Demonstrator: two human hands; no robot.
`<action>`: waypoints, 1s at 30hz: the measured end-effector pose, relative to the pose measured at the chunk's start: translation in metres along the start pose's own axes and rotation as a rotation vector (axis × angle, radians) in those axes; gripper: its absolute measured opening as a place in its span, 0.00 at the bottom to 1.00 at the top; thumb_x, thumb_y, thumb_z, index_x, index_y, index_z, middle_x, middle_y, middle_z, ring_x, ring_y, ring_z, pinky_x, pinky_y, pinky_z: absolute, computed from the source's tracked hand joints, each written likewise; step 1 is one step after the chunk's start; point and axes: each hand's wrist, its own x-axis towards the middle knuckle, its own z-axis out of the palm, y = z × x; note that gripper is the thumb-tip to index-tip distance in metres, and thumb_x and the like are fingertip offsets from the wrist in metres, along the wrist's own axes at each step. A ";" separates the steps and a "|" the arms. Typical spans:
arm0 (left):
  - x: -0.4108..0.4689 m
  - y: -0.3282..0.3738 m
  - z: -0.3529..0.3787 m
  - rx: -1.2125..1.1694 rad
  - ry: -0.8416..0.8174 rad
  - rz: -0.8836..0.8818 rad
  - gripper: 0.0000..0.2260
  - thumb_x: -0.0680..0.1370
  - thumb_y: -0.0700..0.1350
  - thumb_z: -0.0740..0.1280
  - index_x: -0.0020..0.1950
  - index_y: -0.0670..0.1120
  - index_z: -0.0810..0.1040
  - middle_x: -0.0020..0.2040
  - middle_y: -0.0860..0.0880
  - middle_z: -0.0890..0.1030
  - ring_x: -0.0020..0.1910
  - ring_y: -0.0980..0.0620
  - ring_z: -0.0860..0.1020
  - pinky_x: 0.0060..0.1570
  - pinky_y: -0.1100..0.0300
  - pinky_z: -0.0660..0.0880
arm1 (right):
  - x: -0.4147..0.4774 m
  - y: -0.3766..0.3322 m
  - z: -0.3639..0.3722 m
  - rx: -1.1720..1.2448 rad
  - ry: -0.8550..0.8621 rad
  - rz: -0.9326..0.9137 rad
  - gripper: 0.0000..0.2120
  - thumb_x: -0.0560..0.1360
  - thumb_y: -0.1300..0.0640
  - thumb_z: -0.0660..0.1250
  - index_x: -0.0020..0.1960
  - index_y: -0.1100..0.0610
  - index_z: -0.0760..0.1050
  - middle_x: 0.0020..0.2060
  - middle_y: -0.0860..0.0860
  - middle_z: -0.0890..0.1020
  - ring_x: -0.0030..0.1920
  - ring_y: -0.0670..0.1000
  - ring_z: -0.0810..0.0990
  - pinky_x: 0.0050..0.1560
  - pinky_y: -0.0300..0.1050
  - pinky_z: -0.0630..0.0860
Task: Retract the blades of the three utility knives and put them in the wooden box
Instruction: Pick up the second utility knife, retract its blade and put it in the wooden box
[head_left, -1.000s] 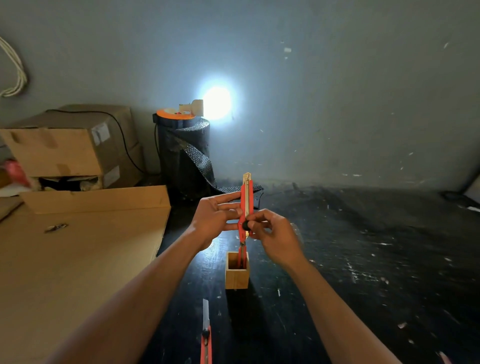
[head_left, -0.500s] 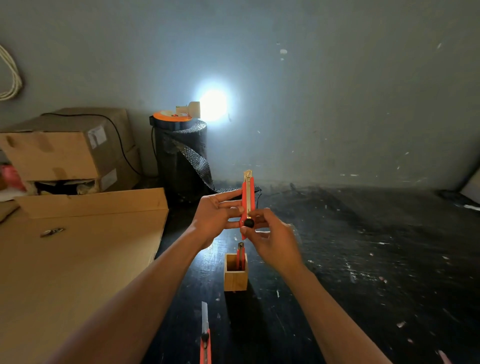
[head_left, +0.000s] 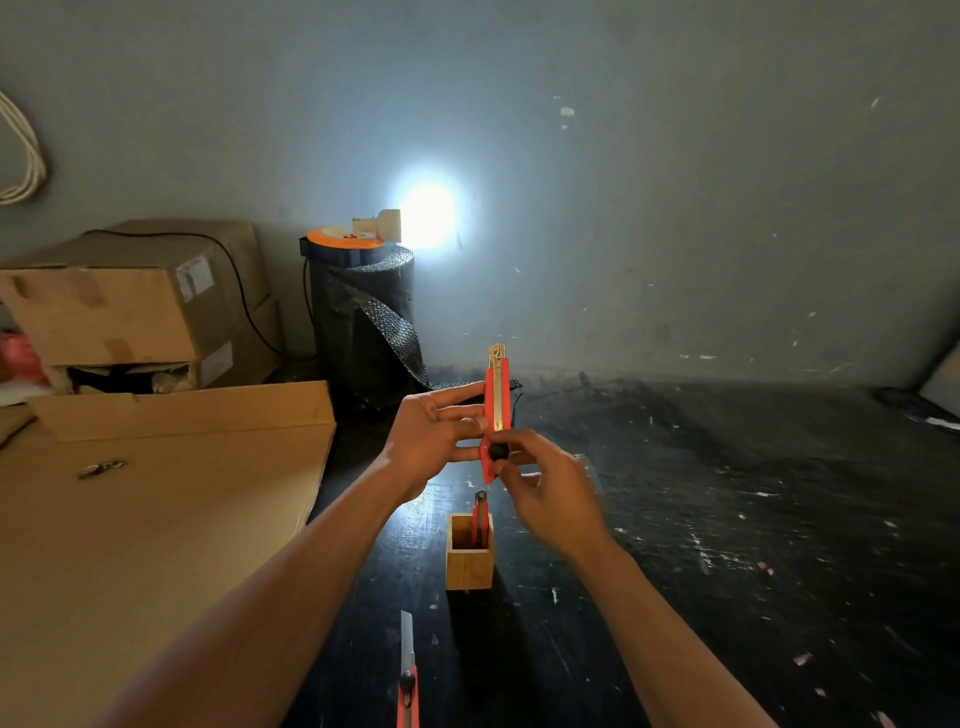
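Observation:
I hold a red utility knife (head_left: 497, 395) upright above the table, with only a short tip showing at its top. My left hand (head_left: 428, 436) grips its body from the left. My right hand (head_left: 545, 486) pinches the lower end, fingers at the black slider knob. Below them stands a small wooden box (head_left: 469, 561) with a second red knife (head_left: 480, 517) upright inside it. A third red knife (head_left: 408, 675) lies on the dark table near the bottom edge, its blade extended toward the box.
A large flat cardboard sheet (head_left: 145, 545) covers the left side, with stacked cardboard boxes (head_left: 130, 306) behind it. A black bubble-wrap roll (head_left: 363, 322) with an orange-topped reel stands at the back wall beside a bright lamp (head_left: 428, 215). The dark table (head_left: 727, 519) is scuffed.
The held knife rose slightly clear of the box, and my right hand's fingers shifted on the slider knob. The knife in the box became visible.

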 end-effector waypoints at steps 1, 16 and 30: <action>0.000 0.000 0.000 0.001 0.002 -0.002 0.17 0.78 0.32 0.71 0.66 0.43 0.81 0.42 0.56 0.89 0.40 0.54 0.89 0.33 0.63 0.82 | 0.001 0.000 0.000 0.009 0.008 0.016 0.11 0.78 0.58 0.70 0.61 0.52 0.77 0.55 0.47 0.82 0.47 0.40 0.76 0.38 0.17 0.70; -0.003 -0.009 0.003 -0.026 0.012 -0.013 0.16 0.79 0.32 0.69 0.66 0.44 0.81 0.44 0.54 0.89 0.41 0.52 0.89 0.35 0.61 0.83 | -0.008 0.000 0.000 0.054 0.082 0.018 0.08 0.77 0.55 0.71 0.55 0.51 0.77 0.48 0.42 0.79 0.41 0.32 0.75 0.39 0.16 0.69; 0.000 -0.033 -0.006 -0.014 -0.036 -0.075 0.20 0.78 0.28 0.69 0.63 0.48 0.81 0.42 0.54 0.90 0.41 0.53 0.89 0.34 0.63 0.82 | 0.021 0.021 0.016 0.277 0.076 0.185 0.14 0.77 0.47 0.70 0.61 0.46 0.73 0.50 0.44 0.84 0.52 0.48 0.84 0.53 0.48 0.84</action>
